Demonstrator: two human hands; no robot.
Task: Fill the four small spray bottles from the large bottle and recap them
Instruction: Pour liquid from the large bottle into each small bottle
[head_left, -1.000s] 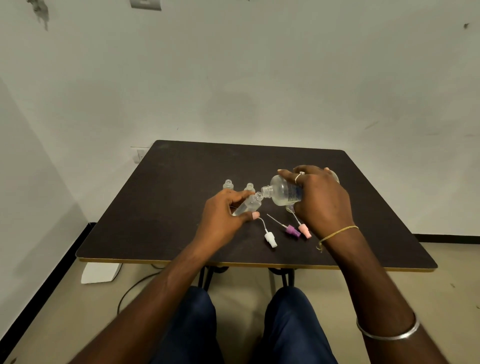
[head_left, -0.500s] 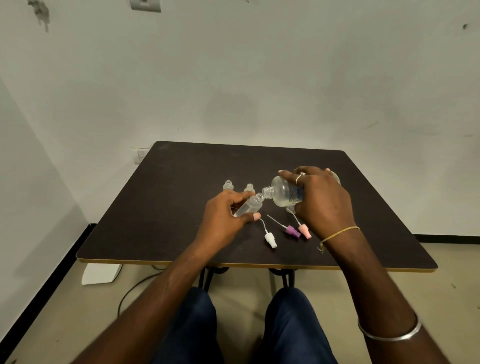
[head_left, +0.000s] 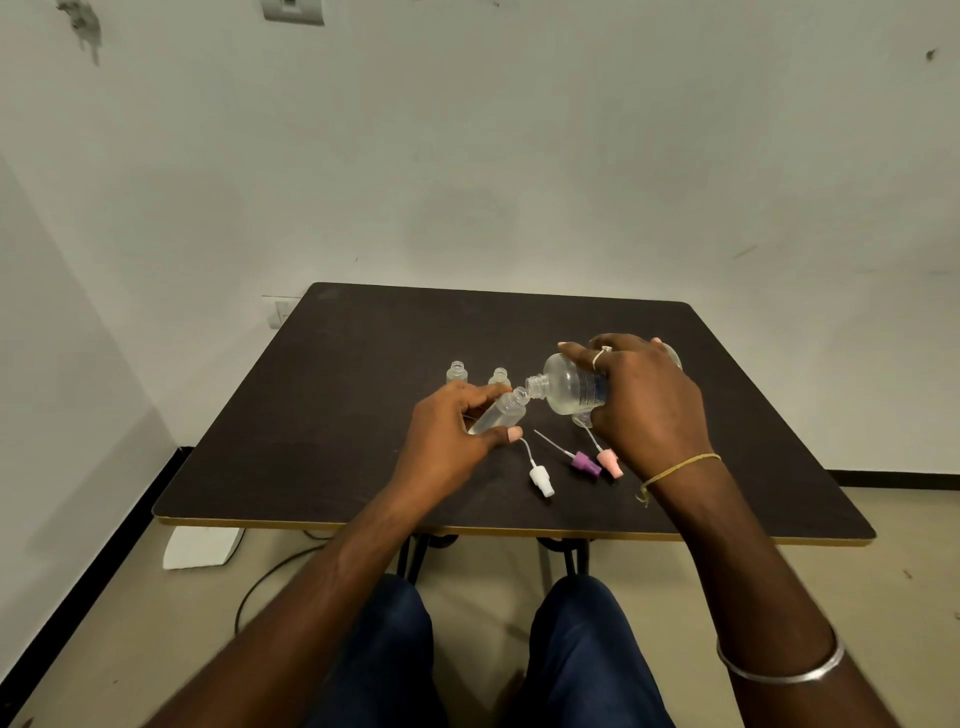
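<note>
head view: a dark, matte, square table with rounded corners and a thin yellowish edge band stands against a pale, scuffed wall.

near the table's middle the left hand curls its fingers and thumb round a small spray bottle, a clear, slim plastic cylinder with no cap, tilted with its open neck up and to the right. the right hand wraps over the large bottle, clear, rounded and carrying a printed label, tipped almost flat so that its threaded mouth sits just at the small bottle's mouth.

two more uncapped small bottles stand upright toward the far edge, just behind the left hand: one to the left, the other beside it.

toward the near edge three spray caps lie on their sides, each with a thin dip tube: a white cap, a purple cap and a pink cap, the last two nearly touching.

a pale ring, a yellow thread and a smooth metal bangle show on the right hand and arm.

compared with half a second earlier, both hands and both bottles hold almost the same pose, and the caps have not shifted.
</note>
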